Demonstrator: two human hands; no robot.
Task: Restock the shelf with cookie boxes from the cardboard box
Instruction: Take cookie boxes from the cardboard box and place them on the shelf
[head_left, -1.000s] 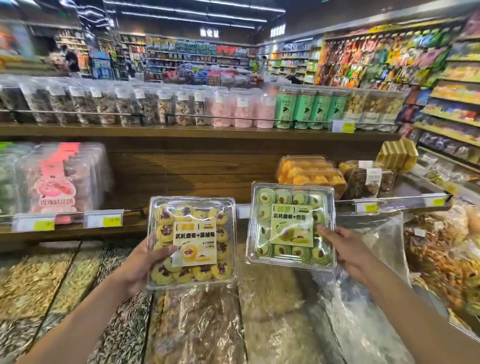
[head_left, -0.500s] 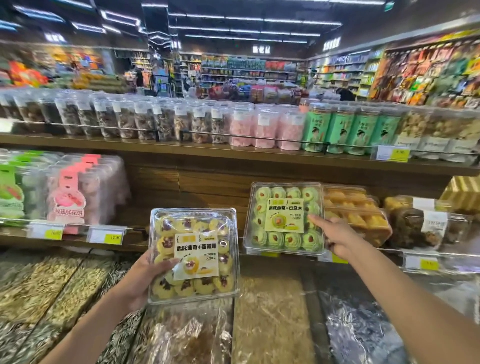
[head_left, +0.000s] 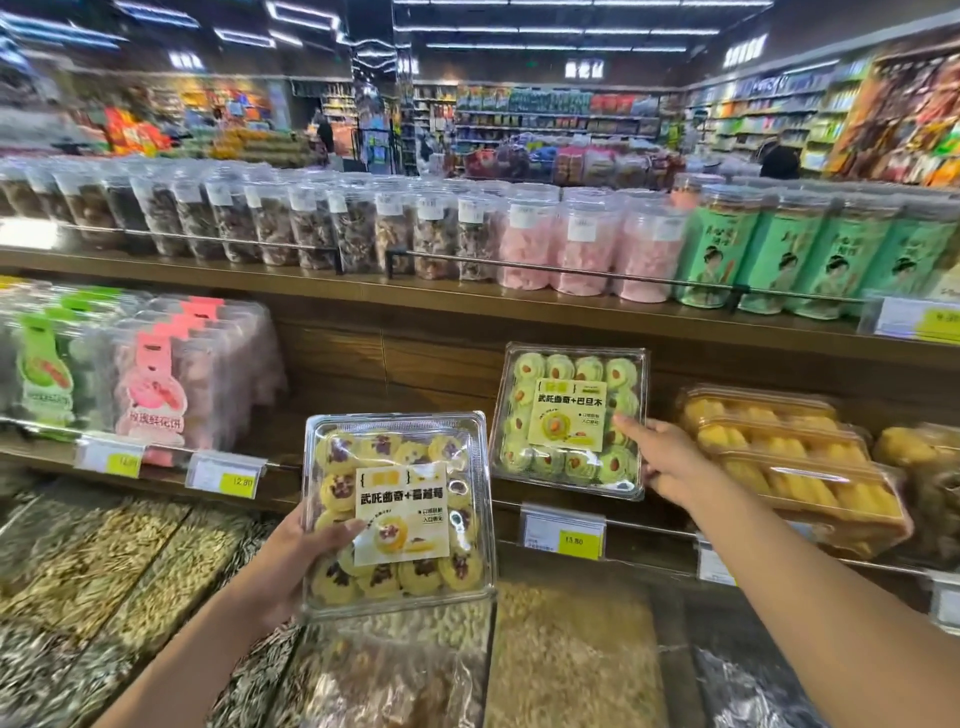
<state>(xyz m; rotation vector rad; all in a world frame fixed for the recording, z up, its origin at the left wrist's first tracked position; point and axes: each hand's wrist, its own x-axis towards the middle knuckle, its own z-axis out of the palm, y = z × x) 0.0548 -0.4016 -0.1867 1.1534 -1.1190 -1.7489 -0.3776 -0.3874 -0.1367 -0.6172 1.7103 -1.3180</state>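
Note:
My left hand (head_left: 301, 561) grips a clear box of yellow cookies (head_left: 400, 514) by its left edge, thumb across the lid, held in front of the lower shelf. My right hand (head_left: 667, 462) holds a clear box of green cookies (head_left: 569, 421) by its right edge, thumb on the lid. That box stands tilted on the wooden middle shelf (head_left: 395, 447), leaning back, just left of stacked boxes of yellow pastries (head_left: 779, 447). The cardboard box is not in view.
Pink and green pastry packs (head_left: 150, 374) fill the shelf's left part. Price tags (head_left: 563, 530) line its front rail. Jars and green tubs (head_left: 519, 239) stand on the shelf above. Bulk bins of seeds and nuts (head_left: 156, 571) lie below my arms.
My right hand has carried the green cookie box forward and up onto the middle shelf. The yellow box in my left hand has stayed low, and my view has shifted left and closer.

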